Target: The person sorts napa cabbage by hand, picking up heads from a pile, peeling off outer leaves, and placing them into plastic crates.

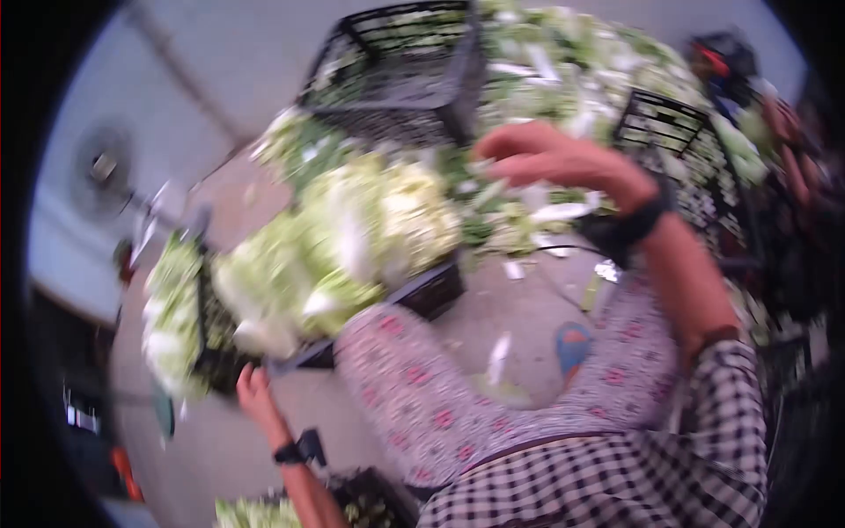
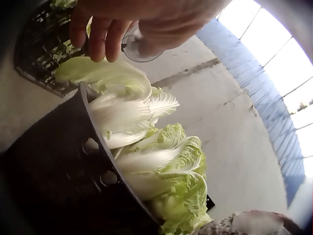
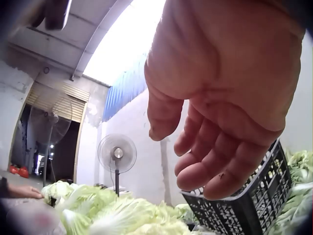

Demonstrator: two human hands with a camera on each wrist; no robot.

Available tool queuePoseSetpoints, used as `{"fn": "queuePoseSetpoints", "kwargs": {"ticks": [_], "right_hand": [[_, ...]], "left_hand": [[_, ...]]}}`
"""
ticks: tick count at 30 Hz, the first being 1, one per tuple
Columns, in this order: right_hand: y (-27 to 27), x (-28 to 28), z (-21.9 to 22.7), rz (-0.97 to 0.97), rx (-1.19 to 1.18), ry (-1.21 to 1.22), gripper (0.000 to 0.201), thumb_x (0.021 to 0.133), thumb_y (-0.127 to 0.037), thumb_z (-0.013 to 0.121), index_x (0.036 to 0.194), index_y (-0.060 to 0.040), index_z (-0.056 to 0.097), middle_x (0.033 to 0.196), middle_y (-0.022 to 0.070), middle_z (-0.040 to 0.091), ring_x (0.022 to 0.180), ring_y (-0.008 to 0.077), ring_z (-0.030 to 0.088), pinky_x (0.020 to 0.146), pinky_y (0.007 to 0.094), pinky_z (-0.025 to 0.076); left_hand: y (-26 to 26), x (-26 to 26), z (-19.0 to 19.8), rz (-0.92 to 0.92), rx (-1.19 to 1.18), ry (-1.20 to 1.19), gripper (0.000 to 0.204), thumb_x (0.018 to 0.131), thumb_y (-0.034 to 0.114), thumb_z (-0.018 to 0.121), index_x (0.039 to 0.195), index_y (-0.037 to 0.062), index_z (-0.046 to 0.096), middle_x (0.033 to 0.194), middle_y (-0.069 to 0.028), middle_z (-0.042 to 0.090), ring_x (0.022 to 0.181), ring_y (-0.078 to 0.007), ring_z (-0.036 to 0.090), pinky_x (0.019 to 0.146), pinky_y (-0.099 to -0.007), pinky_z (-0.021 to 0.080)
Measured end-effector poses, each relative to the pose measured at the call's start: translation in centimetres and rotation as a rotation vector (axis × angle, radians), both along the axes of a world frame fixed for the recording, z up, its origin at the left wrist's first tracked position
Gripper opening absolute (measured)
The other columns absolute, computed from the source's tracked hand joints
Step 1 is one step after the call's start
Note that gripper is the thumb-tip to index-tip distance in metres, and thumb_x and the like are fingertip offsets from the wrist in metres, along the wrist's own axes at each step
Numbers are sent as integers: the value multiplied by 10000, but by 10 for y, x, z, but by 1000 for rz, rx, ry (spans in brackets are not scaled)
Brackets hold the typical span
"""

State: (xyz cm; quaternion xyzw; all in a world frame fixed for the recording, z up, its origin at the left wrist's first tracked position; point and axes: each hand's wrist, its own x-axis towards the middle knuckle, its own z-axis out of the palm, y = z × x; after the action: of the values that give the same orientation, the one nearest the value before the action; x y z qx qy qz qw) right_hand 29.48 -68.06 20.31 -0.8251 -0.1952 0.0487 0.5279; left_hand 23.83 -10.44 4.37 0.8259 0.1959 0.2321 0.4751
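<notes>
Heads of napa cabbage [image 1: 343, 229] fill a dark plastic crate [image 1: 440, 286] in front of the person's knees. Beside its near left corner hangs my left hand [image 1: 257, 400]. From the left wrist view, that hand [image 2: 142, 24] is over the crate's end, its loosely bent fingers just above a pale cabbage leaf [image 2: 105, 73] and holding nothing. My right hand [image 1: 550, 158] is raised in the air to the right of the cabbages. Its palm and slightly bent fingers face the right wrist camera with nothing in them.
A black crate [image 1: 387, 110] stands behind the cabbages, with a large heap of cabbage leaves [image 1: 563, 62] beside it. Another crate [image 1: 678, 132] leans at the right. More cabbages [image 1: 172, 308] stand at the left, near a standing fan [image 1: 104, 167]. Trimmed scraps [image 1: 499, 356] litter the floor.
</notes>
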Motion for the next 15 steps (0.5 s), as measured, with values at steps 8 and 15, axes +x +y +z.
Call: {"fn": "queuePoseSetpoints", "kwargs": {"ticks": [8,15], "right_hand": [[-7,13,-74,136,-261,93,394,764,-252,598,1057,8,555,924,155,619,849,285,590,733,378,457],[-44,12,-108,17,-372,27,389,746,-230,597,1060,-4,560,935,177,612,872,333,585,749,409,446]], "left_hand": [[-4,70,-30,-214,858,102,630,743,239,682,1241,-36,411,1046,-243,568,932,-405,543,836,-421,423],[-49,75,-1,65,678,295,796,661,219,727,1304,-44,339,1116,-225,543,971,-365,553,864,-408,430]]}}
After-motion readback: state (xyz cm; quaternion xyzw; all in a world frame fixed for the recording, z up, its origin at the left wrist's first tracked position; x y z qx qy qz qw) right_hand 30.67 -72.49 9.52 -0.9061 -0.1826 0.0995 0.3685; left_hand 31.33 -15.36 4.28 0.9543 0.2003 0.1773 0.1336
